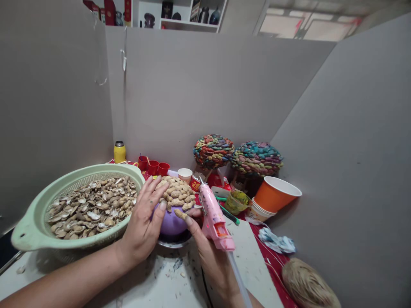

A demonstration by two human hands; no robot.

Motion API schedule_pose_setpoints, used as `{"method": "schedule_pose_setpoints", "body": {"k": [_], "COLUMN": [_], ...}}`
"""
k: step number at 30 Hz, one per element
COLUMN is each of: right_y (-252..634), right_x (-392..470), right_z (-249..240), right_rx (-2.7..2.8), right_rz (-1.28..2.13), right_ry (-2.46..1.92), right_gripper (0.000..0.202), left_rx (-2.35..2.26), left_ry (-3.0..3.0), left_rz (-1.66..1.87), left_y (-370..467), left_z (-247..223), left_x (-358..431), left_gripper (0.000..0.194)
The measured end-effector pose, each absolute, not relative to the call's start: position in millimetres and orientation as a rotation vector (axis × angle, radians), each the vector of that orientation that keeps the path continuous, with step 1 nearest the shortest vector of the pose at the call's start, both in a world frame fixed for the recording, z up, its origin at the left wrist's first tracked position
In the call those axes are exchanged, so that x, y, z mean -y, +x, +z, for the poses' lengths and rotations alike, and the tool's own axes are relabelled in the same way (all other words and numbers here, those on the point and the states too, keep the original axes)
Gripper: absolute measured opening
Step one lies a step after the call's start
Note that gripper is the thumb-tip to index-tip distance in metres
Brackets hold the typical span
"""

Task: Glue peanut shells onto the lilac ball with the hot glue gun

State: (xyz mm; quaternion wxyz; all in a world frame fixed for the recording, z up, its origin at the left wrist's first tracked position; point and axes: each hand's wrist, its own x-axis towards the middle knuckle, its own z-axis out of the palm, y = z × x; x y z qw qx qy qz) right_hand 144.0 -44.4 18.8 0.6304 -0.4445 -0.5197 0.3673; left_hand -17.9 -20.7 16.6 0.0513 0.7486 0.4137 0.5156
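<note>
A purple balloon-like form [173, 223], its top covered in peanut shells [178, 193], rests in a metal bowl [175, 244]. My left hand [146, 218] lies against its left side, fingers stretched out over the shells and thumb apart. At the lower right of the form, my right hand [208, 252] pinches one peanut [181, 214] at the thumb tip, against the purple surface. A pink glue gun [214, 214] is also in my right hand, nozzle pointing up, a clear glue stick [239, 278] trailing from its back. My right fingers are mostly hidden behind the gun.
A green colander [35, 226] full of shells stands at left. Behind are a yellow bottle [120, 152], red cups [153, 167] and a white cup [185, 174]. At right are two colourful woven domes [257, 158], orange paper cups [272, 194], a cloth [276, 240] and a twine bundle [308, 284].
</note>
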Motion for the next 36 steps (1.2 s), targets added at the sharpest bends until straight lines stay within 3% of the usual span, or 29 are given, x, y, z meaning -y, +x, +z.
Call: {"method": "schedule_pose_setpoints", "body": {"k": [11, 36], "right_y": [142, 152], "right_x": [41, 34], "right_z": [12, -16], "right_rx": [1.253, 1.566], "right_rz": [0.725, 0.257], "right_ry": [-1.024, -1.013], "right_gripper": [0.019, 0.007], "left_rx": [-1.264, -1.326], "left_ry": [2.310, 2.430], "left_rz": [1.404, 1.445], "left_y": [-17, -11], "left_z": [8, -3], "left_x": [18, 19], "left_gripper": [0.044, 0.045]}}
